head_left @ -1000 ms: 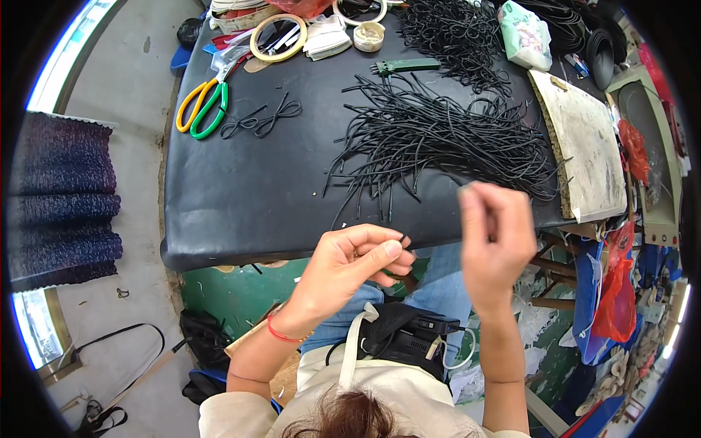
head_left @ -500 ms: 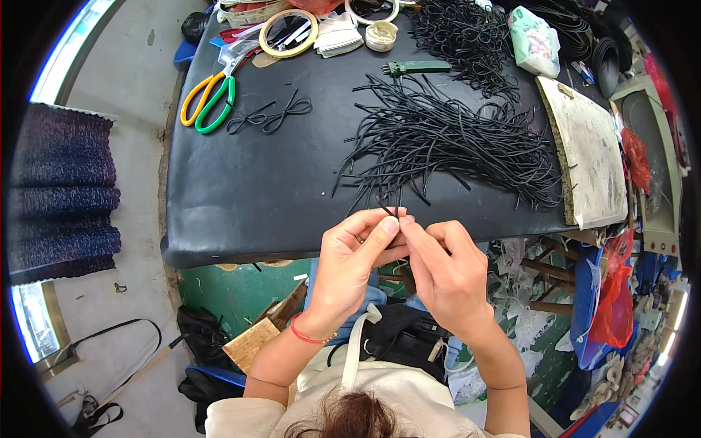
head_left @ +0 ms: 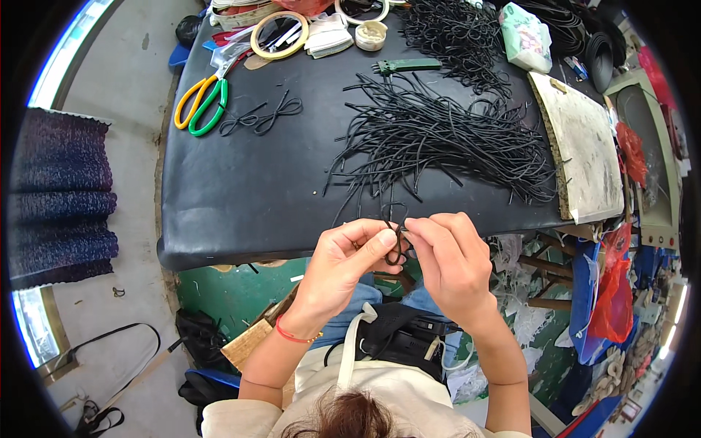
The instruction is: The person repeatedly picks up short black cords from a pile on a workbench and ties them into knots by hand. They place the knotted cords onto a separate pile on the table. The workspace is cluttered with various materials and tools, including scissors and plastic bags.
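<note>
A thin black cord (head_left: 395, 257) is looped between my two hands, just off the table's near edge. My left hand (head_left: 349, 259) pinches it between thumb and fingers. Close beside it, my right hand (head_left: 454, 264) grips the cord with its fingertips, thumb against forefinger. Part of the cord hides behind the fingers, so I cannot see whether a knot is in it. Beyond my hands a large pile of cut black cords (head_left: 445, 142) lies across the table. Two bow-tied cords (head_left: 263, 119) rest farther left.
Yellow-and-green scissors (head_left: 201, 106) lie at the table's left side. A dark green tool (head_left: 406, 66) sits behind the pile, near a small round tub (head_left: 370, 35) and tape rolls (head_left: 280, 35). A worn board (head_left: 578, 150) borders the right, with tangled cords (head_left: 456, 44) at the back.
The cord now forms open loops between my hands, where only a short upright piece showed before. My hands have shifted slightly downward in the view, and the right fingers have moved.
</note>
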The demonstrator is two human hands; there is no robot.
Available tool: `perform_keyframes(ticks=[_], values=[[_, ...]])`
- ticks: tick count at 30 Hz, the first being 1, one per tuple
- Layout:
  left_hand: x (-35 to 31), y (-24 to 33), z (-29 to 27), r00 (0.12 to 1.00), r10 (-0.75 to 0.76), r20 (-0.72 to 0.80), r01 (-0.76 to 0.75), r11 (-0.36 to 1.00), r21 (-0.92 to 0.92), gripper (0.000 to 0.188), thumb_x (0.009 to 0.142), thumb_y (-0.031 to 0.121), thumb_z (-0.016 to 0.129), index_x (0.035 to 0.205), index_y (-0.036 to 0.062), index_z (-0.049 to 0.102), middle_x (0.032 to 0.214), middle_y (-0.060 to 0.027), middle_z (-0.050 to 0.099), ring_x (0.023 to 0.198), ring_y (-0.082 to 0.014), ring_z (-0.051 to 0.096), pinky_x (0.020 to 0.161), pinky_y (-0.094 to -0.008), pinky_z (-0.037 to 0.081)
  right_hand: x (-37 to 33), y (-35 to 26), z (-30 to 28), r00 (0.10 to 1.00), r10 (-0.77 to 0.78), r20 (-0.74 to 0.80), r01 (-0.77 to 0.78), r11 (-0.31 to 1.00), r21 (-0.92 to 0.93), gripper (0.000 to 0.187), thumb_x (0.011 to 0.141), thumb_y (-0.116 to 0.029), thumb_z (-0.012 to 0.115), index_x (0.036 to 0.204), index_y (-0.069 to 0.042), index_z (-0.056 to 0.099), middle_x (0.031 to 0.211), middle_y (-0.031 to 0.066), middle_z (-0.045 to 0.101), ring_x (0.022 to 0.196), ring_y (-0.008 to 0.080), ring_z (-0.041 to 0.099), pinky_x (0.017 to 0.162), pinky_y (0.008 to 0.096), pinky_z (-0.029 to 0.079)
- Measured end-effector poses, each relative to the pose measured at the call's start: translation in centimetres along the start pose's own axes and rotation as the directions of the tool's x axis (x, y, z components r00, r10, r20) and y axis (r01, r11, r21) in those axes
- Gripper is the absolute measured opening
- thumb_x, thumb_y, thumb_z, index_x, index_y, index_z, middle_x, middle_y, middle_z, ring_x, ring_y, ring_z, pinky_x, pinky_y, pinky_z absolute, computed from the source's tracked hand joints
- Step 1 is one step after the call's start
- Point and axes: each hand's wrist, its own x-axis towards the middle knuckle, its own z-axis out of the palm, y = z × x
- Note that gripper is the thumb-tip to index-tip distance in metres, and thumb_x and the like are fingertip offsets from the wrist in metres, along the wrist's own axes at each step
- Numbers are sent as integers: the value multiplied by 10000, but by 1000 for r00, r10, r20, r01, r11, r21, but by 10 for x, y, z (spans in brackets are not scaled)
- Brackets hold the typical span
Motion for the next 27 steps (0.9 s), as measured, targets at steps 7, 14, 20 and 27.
perform_keyframes(ticks=[7, 14, 20, 27], values=[[-4, -4, 2, 992, 128, -22, -122, 975, 185, 150, 897, 113, 548, 958, -15, 599, 849, -76, 629, 761, -110, 596, 690, -263, 520, -7, -5, 5, 999, 34, -33, -32, 999, 33, 226, 660, 17, 679, 874, -6, 610, 765, 60, 547, 630, 202, 533, 526, 307, 436], [0, 8, -2, 947, 309, 92, -237, 472, 849, 134, 874, 30, 520, 966, -30, 596, 869, -68, 595, 749, -134, 580, 694, -255, 469, 13, -19, -35, 960, -71, 270, 95, 992, -79, 248, 639, -15, 617, 886, -38, 617, 775, 32, 523, 688, 187, 500, 597, 309, 355], [-12, 10, 5, 988, 114, 99, -137, 952, 272, 264, 877, 48, 545, 1133, -18, 543, 880, -33, 565, 846, -116, 575, 768, -256, 471, 15, 21, -15, 941, 243, 237, -303, 915, 265, 64, 796, 4, 577, 859, 8, 579, 766, 102, 533, 650, 231, 533, 578, 305, 419], [3, 1, -12, 980, 168, 106, -192, 938, 288, 270, 897, 72, 535, 1149, -24, 536, 1025, -58, 577, 877, -97, 563, 787, -254, 478, -12, -9, -18, 836, 359, 415, -493, 823, 282, 136, 843, -22, 566, 969, 14, 604, 780, 97, 579, 674, 154, 568, 587, 263, 443]])
